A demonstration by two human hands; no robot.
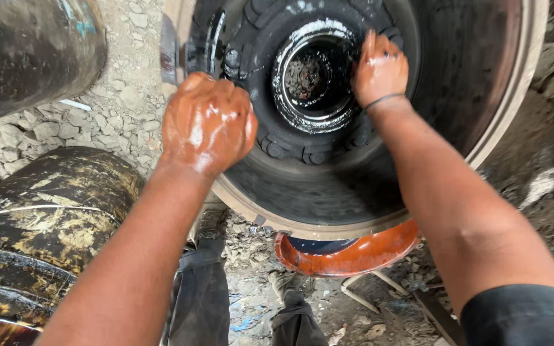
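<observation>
Below me is rough ground of grey crushed stone and dirt [123,109]. An orange basin [347,253] sits on it under the wheel, beside a bent metal rod [360,288]. A worn, dark drum [40,218] lies to my left, and my feet stand on the rubble

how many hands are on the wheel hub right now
2. The left hand, wet and oily, is closed on the hub's left edge. The right hand presses flat beside the greasy centre hole. No other hands show.
</observation>
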